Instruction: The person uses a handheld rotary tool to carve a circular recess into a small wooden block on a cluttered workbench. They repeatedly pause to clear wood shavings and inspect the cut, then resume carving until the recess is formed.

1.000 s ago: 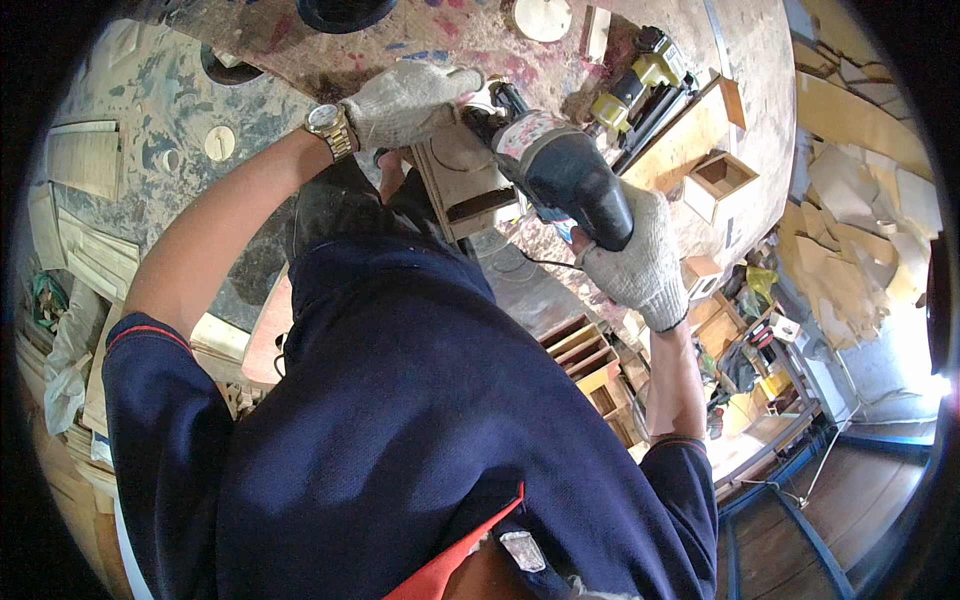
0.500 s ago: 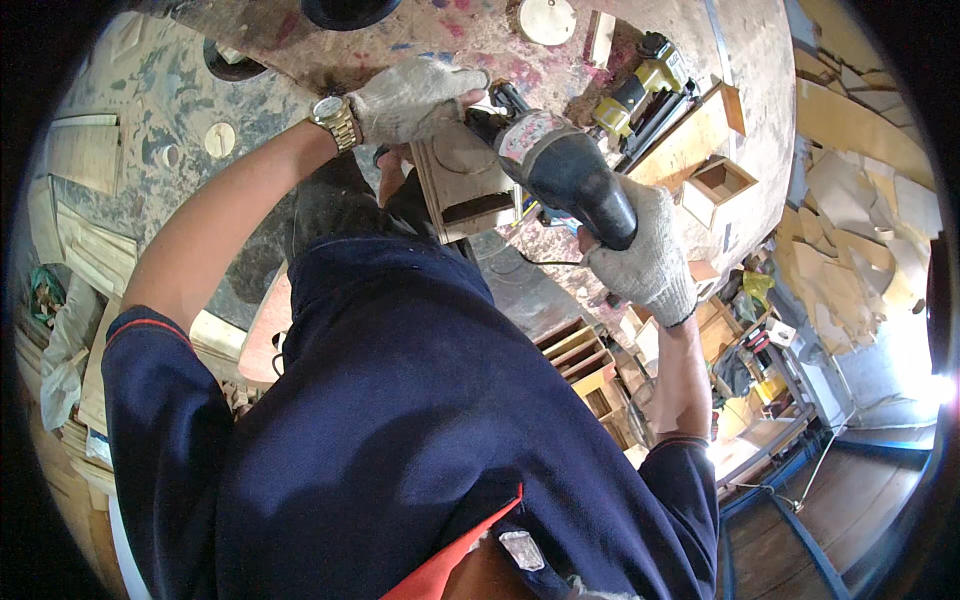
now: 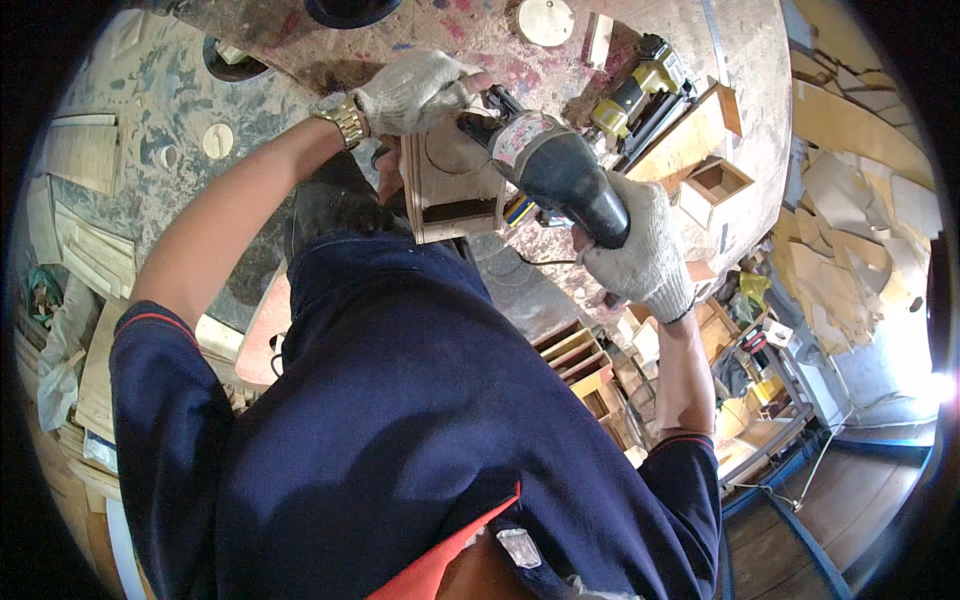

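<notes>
My left hand (image 3: 415,92), in a white knit glove with a metal watch at the wrist, is closed at the top of a small wooden box (image 3: 455,190) with a round outline and a dark slot. Its fingertips are beside the nose of a black corded power tool (image 3: 548,170) with a stickered band, which lies over the box's upper right part. My right hand (image 3: 640,255), also gloved, grips the rear of that tool. Exactly where the tool's nose touches the box is hidden.
A yellow-and-black nail gun (image 3: 640,92), a small open box (image 3: 718,185), a round wooden disc (image 3: 545,22) and boards lie on the paint-stained bench (image 3: 320,55). Stacked boards (image 3: 85,250) are at left; wooden pieces (image 3: 580,370) and cardboard scraps (image 3: 850,220) are at right.
The wooden box has shifted left and sits more upright in the picture. My left hand and the power tool have moved slightly left with it, both hands keeping their holds.
</notes>
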`<state>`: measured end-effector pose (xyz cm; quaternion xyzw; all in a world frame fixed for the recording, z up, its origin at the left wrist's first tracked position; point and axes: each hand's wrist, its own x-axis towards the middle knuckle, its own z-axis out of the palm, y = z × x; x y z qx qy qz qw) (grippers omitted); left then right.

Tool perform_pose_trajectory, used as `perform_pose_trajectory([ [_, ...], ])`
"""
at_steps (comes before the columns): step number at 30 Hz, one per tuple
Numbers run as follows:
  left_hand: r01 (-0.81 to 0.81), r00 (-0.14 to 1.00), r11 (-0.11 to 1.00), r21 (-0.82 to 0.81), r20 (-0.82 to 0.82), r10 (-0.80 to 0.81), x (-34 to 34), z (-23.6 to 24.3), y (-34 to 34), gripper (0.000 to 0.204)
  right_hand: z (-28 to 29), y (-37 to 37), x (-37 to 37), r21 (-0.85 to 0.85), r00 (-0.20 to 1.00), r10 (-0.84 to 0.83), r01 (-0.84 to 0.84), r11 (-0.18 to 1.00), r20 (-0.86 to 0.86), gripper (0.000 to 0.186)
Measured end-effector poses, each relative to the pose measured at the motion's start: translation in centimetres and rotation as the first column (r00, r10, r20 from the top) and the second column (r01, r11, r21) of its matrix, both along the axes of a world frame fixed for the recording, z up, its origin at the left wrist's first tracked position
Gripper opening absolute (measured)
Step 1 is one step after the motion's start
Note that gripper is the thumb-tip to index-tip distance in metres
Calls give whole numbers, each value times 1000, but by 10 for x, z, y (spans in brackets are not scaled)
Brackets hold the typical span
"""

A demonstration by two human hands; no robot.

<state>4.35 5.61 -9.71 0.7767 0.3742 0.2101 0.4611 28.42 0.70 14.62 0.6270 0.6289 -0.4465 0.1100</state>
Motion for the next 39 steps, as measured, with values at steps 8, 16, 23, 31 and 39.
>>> perform_pose_trajectory([
  [8, -792, 609, 609, -53, 5, 793, 23, 22, -85, 40, -1, -8, -3, 6, 997, -44, 44, 999, 55, 37],
  [16, -607, 794, 761, -229, -130, 594, 35, 17, -65, 37, 1, -47, -12, 37, 946, -299, 296, 954, 125, 33],
  [23, -580, 813, 781, -232, -115, 570, 36, 14, -62, 36, -2, -44, -2, -6, 954, -273, 276, 961, 122, 35],
  [31, -569, 821, 805, -171, -62, 567, 36, 1, -65, 34, 3, -24, 1, -52, 978, -159, 167, 985, 132, 33],
  [39, -542, 839, 830, -132, -40, 542, 32, 7, -62, 34, 3, -15, 7, -40, 992, -92, 96, 995, 92, 32],
])
